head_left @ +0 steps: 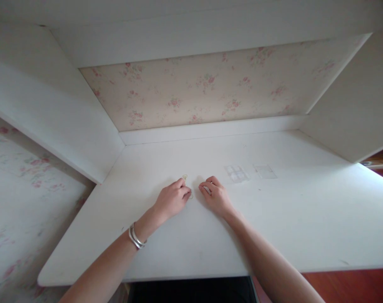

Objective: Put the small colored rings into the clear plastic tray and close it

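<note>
A white matte table [273, 227] sits in a white alcove backed by floral wallpaper [210, 88]. The left hand [171, 201] rests curled, fingertips pinching a small pale wire-like loop [185, 178]; whether it is truly gripped is unclear. The right hand [215, 196] lies loosely curled beside it, holding nothing visible. The loop looks light, thin and bendable, best pinched at its edge. Two clear flat plastic pieces [237, 173] lie near.

Left hand [172, 198] and right hand [215, 195], fingers curled, rest close together at frame centre on white worktop [305, 227]. Small pale ring-shaped piece [185, 177] just beside left fingertips. Two clear plastic pieces [237, 173] lie right of centre. Silver bangles [135, 237] on left wrist. Floral wallpaper [210, 90] above.
</note>
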{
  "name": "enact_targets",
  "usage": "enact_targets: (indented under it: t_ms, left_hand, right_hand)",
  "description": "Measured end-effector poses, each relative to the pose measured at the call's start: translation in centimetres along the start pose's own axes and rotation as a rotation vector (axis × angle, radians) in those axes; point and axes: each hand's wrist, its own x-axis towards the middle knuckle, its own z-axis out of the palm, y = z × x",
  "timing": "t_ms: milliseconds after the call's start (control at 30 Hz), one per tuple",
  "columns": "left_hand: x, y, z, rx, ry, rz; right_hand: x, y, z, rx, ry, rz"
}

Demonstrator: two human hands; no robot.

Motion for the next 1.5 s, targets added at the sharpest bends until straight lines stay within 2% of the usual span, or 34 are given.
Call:
enact_targets:
  t_ms: [433,600,700,833,967,1067,1200,1367,1500]
  left_hand:
    - [0.0,0.6,0.9,0.137,-0.085,0.095]
    - [0.0,0.7,1.2,0.085,-0.085,0.078]
    - [0.0,0.5,0.7,0.009,-0.032,0.064]
    - [-0.2,-1.1,-0.9,-0.096,0.114,-0.048]
    - [-1.0,-4.5,-1.2,-0.235,0.249,-0.194]
    - [-2.1,-6.7,0.1,-0.428,0.256,-0.358]
    - [-3.2,-7.9,1.6,-0.671,0.257,-0.512]
    - [-3.4,-8.0,1.3,-0.771,0.249,-0.529]
    - [-3.4,-8.1,1.3,-0.793,0.224,-0.503]
  right_hand:
    - [0.0,0.0,0.0,-0.026,-0.009,-0.017]
    - [0.0,0.0,-0.1,-0.018,-0.008,-0.031]
    - [0.0,0.0,-0.2,-0.017,-0.008,-0.026]
    - [-0.2,-0.1,-0.1,-0.023,-0.027,-0.025]
    - [-0.3,-0.1,0.4,-0.023,-0.076,-0.007]
    - [0.3,-0.2,1.0,-0.082,-0.121,-0.008]
    - [2.4,-0.7,2.1,-0.250,-0.218,-0.068]
    - [5.5,-1.4,3.1,-0.399,-0.327,-0.143]
    - [6.5,-1.7,3.2,-0.466,-0.387,-0.225]
